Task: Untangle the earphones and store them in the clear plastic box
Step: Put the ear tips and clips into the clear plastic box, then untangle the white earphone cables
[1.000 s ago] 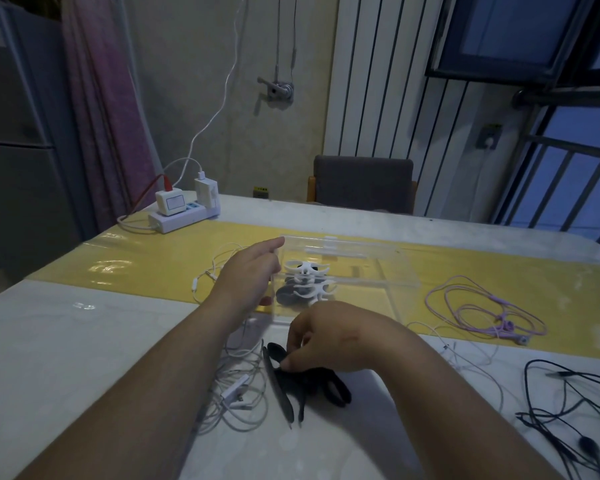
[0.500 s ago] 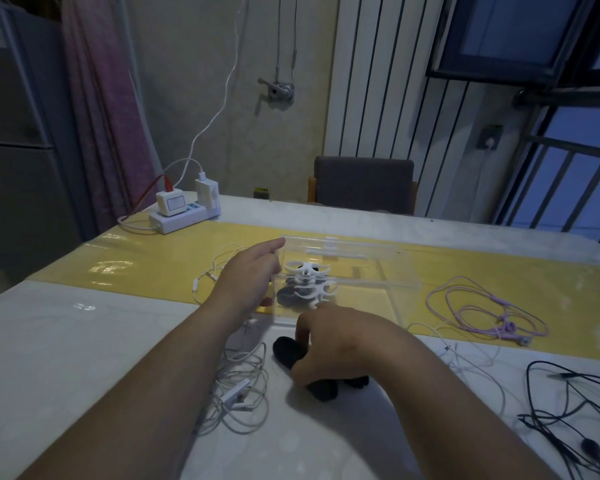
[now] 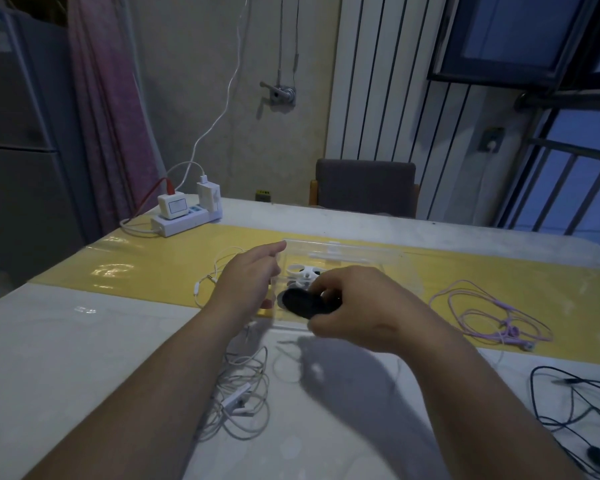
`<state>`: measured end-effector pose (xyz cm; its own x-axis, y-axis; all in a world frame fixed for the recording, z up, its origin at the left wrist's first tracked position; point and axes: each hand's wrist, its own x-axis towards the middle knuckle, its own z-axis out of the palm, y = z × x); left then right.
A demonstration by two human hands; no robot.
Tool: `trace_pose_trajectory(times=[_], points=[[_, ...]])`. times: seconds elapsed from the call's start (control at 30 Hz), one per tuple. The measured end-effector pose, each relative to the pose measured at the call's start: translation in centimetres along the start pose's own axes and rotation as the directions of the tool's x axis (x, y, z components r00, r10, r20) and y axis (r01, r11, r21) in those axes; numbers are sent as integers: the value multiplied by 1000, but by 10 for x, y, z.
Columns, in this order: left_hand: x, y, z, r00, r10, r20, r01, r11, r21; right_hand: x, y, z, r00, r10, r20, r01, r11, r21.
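The clear plastic box (image 3: 400,263) stands on the yellow strip in the middle of the table, with white cord winders (image 3: 303,273) inside it. My left hand (image 3: 248,278) holds the box's left wall. My right hand (image 3: 352,306) grips a coiled black earphone bundle (image 3: 300,303) in the air at the box's near edge. Loose white earphones (image 3: 243,396) lie tangled on the table below my left arm. Pink earphones (image 3: 492,315) lie right of the box. Black earphones (image 3: 575,410) lie at the far right.
A white power strip (image 3: 184,220) with chargers and cables sits at the table's back left. A brown chair (image 3: 366,187) stands behind the far edge. Another white cable (image 3: 215,271) lies left of the box. The table's left part is bare marble.
My right hand gathered the black earphones off the table and lifted them up to the box's near edge. My left hand stayed on the box.
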<state>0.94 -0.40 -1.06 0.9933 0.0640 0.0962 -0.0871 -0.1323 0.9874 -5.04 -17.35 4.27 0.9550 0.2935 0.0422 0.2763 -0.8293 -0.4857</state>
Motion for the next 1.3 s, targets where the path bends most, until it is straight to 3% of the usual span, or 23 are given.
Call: trace_pose_trajectory(times=[0.1,0.2,0.3,0.4,0.57,0.7,0.87,1.07,1.17,1.3], points=[[0,0,0,1000,7,14,-7,1000,14,2,4,-6,983,-65,-174,83,992,96],[-1,0,1,1000,-12,2,12,1000,2,8,12,-10,895,-113,-432,149,988,51],[-1,2,2,1000,-20,-2,20,1000,-5,16,19,-3,846,-190,-498,165,982,-95],[0,2,0,1000,-8,3,8,1000,3,23,22,2,818,-190,-543,162,982,-98],[1,1,-1,1000,-2,20,2,1000,4,38,21,5,897,-176,-406,107,976,-188],[0,3,0,999,32,14,-33,999,14,44,17,10,926,-267,-265,209,951,-228],[1,2,-1,999,41,21,-41,999,25,34,31,6,863,-190,-468,160,982,-104],[3,-5,-1,998,64,3,-64,993,101,23,37,-1,847,-167,-504,168,985,-43],[1,-5,-3,979,201,-36,-184,945,271,22,38,-4,859,-137,-493,126,990,-57],[-2,-4,-1,877,480,-10,-393,730,559,21,40,-2,881,-99,-462,76,995,-67]])
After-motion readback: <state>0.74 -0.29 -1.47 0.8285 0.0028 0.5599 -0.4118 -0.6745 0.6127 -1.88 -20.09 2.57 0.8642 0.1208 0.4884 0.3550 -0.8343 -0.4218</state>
